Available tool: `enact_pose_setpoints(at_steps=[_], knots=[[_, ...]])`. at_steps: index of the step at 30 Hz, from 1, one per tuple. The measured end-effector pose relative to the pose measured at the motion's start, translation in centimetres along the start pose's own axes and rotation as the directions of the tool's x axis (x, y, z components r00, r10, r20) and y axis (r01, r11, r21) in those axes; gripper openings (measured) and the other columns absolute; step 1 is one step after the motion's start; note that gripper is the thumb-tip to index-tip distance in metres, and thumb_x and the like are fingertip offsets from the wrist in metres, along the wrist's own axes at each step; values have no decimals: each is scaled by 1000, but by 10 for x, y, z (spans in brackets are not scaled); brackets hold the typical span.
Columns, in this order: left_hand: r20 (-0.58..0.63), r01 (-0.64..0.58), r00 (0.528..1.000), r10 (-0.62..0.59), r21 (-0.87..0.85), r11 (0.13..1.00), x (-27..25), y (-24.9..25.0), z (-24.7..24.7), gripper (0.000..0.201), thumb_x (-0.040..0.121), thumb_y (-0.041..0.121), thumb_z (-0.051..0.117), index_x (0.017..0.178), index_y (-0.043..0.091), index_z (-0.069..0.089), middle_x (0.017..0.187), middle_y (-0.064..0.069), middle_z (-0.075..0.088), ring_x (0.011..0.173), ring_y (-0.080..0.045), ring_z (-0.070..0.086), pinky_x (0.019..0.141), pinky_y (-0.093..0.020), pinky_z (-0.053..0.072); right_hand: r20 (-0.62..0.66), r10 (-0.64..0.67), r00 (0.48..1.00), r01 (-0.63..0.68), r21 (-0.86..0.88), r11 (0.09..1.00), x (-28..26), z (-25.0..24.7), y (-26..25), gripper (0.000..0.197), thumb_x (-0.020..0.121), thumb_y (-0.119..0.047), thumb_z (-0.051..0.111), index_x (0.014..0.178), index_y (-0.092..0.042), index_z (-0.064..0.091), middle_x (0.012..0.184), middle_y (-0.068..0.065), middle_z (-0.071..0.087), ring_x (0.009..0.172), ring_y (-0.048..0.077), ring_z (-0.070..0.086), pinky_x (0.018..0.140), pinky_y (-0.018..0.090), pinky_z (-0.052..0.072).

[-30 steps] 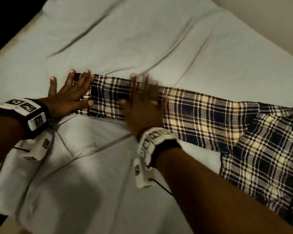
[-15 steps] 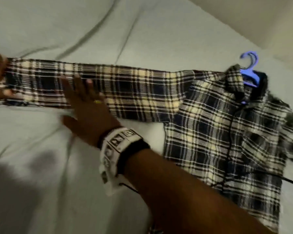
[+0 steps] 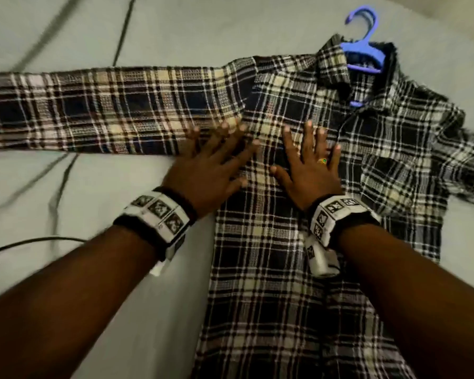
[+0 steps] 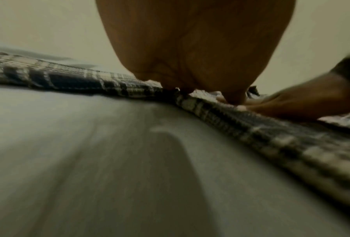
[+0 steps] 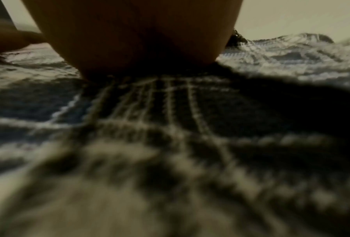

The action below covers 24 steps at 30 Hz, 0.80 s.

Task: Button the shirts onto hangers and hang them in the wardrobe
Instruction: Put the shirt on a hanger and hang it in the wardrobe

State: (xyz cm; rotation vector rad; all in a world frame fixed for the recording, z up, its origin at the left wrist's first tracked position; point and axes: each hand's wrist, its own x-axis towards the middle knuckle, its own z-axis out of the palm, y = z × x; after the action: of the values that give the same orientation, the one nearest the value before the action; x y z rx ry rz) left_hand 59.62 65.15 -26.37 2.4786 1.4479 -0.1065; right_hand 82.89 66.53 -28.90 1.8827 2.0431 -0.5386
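Both hands have come off the sleeve (image 3: 107, 110) since half a second ago and now lie flat on the chest of the shirt (image 3: 271, 242), which is spread on the bed (image 3: 93, 214) with the hanger (image 3: 363, 54) in its collar. I see my left hand (image 3: 211, 168) and right hand (image 3: 309, 165) splayed wide, holding nothing. Pressing sideways could ruck the cloth or drag the collar off the hanger, I judge
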Motion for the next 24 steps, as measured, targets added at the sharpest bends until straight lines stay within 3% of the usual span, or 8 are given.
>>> enact_pose_setpoints(at_steps=[3, 9, 11, 15, 17, 19, 21, 24], knots=[[190, 2, 982, -3, 7, 1000, -3, -34, 23, 67, 98, 65, 8, 161, 40, 4, 170, 1, -2, 156, -31, 4, 117, -68, 9, -85, 35, 996, -33, 20, 999, -15, 19, -43, 85, 96, -70, 26, 158, -29, -13, 163, 18, -23, 149, 44, -19, 117, 68, -5], [181, -20, 983, 0, 112, 994, -4, -59, 26, 63, 100, 68, 8, 156, 48, -15, 167, -1, -22, 154, -36, -8, 118, -69, 1, 27, -437, 899, 437, 27, 899, -85, 51, -109, 92, 96, -68, 35, 158, -18, -11, 162, 6, -27, 150, 32, -24, 119, 60, -10], [207, 16, 978, -37, 102, 995, -1, -57, 24, 67, 96, 75, 4, 152, 51, -23, 164, 1, -31, 152, -34, -18, 118, -68, -6, -26, -391, 920, 391, -10, 920, -75, 42, -72, 86, 98, -66, 31, 157, -23, -16, 161, 2, -29, 151, 30, -23, 119, 61, -11], [307, 41, 950, -63, 76, 996, 1, -55, 21, 81, 84, 89, 8, 146, 54, -31, 159, 3, -40, 149, -31, -29, 114, -65, -18, -25, -51, 998, 50, -12, 999, -47, 25, -7, 84, 93, -77, 18, 156, -35, -19, 161, 12, -31, 147, 39, -28, 116, 66, -12], [326, 52, 942, -76, 83, 995, 2, -52, 16, 82, 85, 85, 14, 146, 53, -31, 160, 2, -39, 149, -32, -28, 115, -69, -14, 27, -195, 980, 195, -4, 981, -67, 39, -24, 90, 88, -83, 19, 156, -36, -16, 161, 16, -30, 146, 44, -27, 114, 70, -9], [320, 97, 939, -124, 99, 990, -4, -41, 11, 80, 91, 76, 20, 150, 50, -27, 162, -2, -34, 150, -34, -24, 114, -74, -7, 96, -488, 868, 491, -17, 871, -117, 63, -55, 96, 85, -83, 32, 158, -36, -8, 163, 16, -26, 147, 46, -23, 113, 72, -4], [224, 152, 959, -172, 104, 983, -15, -19, 10, 74, 101, 57, 32, 157, 42, -16, 166, -7, -24, 153, -37, -16, 114, -76, 0, 151, -704, 694, 715, -21, 699, -166, 80, -71, 101, 82, -75, 53, 159, -36, 1, 166, 14, -15, 150, 43, -15, 114, 74, 0], [73, 74, 994, -84, 129, 989, -41, 25, 21, 79, 96, 21, 60, 161, 26, 15, 169, -11, -8, 155, -36, -3, 116, -73, 5, 183, -839, 512, 846, 65, 530, -177, 76, -62, 95, 86, -55, 66, 159, -30, 11, 167, 11, 7, 153, 37, 6, 116, 70, 15]])
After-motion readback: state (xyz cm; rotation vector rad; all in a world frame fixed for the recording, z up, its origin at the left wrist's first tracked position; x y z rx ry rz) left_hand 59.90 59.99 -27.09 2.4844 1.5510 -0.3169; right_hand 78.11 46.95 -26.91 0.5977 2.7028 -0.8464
